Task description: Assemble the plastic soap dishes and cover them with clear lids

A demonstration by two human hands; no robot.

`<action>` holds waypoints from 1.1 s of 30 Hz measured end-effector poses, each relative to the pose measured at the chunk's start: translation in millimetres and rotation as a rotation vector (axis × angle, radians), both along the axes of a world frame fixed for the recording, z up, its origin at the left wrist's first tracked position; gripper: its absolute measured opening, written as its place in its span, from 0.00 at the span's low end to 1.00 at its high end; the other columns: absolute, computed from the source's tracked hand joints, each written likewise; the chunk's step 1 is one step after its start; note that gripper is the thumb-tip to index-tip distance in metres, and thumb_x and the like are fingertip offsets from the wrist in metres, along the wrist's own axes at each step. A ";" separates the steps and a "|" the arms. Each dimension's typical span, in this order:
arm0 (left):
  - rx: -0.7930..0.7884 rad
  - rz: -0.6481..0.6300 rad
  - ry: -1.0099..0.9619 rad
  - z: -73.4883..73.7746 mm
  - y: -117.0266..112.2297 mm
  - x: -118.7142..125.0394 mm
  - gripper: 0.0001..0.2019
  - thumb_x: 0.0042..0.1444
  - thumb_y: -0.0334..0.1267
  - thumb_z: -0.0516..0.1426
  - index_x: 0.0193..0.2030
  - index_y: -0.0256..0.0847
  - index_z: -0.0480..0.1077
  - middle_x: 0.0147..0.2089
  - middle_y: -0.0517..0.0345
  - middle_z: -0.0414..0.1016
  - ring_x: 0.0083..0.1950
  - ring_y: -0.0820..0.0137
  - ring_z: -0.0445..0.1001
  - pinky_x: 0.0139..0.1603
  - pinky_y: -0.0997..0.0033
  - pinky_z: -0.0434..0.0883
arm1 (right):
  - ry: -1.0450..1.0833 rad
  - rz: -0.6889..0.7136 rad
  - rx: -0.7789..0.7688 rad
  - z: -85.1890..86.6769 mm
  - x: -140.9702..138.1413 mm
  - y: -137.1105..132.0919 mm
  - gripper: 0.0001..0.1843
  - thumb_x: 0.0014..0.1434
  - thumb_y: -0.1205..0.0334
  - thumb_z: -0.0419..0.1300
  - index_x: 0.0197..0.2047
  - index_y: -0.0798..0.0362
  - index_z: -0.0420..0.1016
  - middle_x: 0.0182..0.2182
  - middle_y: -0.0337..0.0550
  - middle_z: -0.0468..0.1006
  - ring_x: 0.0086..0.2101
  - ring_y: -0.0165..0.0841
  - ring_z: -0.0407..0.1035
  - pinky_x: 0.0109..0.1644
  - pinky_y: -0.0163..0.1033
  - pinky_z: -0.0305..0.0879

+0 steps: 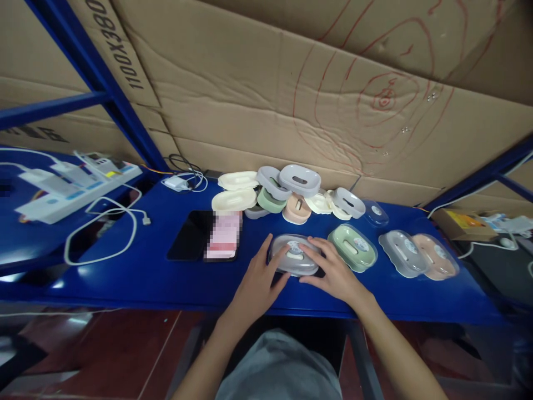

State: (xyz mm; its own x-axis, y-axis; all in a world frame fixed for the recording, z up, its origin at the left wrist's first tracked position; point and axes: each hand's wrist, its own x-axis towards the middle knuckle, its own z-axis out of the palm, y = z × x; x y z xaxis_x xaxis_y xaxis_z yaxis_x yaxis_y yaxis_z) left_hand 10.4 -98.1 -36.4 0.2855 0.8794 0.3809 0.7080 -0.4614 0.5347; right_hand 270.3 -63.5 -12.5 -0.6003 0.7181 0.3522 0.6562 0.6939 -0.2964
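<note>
Forearms [227,330] are reaching over the near edge of a blue tabletop [187,286]. The left hand [260,275] is spreading its fingers, partly open, around the left end of a clear-covered grey dish [296,265]; the right hand [336,272] is doing likewise at the right end. Both are touching it; whether they are gripping or only resting, I cannot tell. The dish is sitting on the tabletop near its front edge.

Left of it, a phone [222,236] with a blurred screen is lying beside a dark flat panel [189,238]. To the right, a covered green dish [350,253] is lying near the right hand, and farther right a second grey dish [402,254] and a peach dish [435,258] are sitting side by side, also covered.

Beyond these, cream, grey, green and peach pieces [300,176] are lying heaped, with a loose clear lid [376,214] resting at their right. Behind everything, cardboard [250,100] is standing, bearing red curved lines.
</note>
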 end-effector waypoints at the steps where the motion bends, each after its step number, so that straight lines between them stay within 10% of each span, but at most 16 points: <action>1: -0.004 -0.005 0.013 -0.1 0.2 -0.2 0.32 0.73 0.41 0.58 0.80 0.54 0.54 0.83 0.38 0.45 0.78 0.43 0.62 0.69 0.40 0.72 | -0.008 -0.010 0.002 -0.8 -0.7 -1.0 0.49 0.65 0.45 0.69 0.81 0.38 0.51 0.71 0.54 0.66 0.70 0.51 0.60 0.71 0.61 0.69; 19: 0.026 -0.005 0.028 -0.4 1.7 -1.4 0.29 0.75 0.41 0.55 0.79 0.54 0.56 0.81 0.43 0.54 0.77 0.49 0.65 0.70 0.44 0.72 | -0.065 -0.114 0.111 -9.5 -5.1 -17.9 0.41 0.72 0.49 0.62 0.81 0.40 0.51 0.74 0.52 0.64 0.73 0.50 0.58 0.73 0.61 0.66; 33: 0.017 -0.050 0.190 2.3 0.5 0.6 0.32 0.74 0.43 0.56 0.81 0.50 0.52 0.79 0.43 0.60 0.71 0.51 0.71 0.70 0.45 0.68 | -0.016 -0.580 0.265 -20.9 1.0 -44.0 0.32 0.70 0.42 0.63 0.71 0.47 0.65 0.63 0.61 0.72 0.66 0.57 0.65 0.65 0.66 0.63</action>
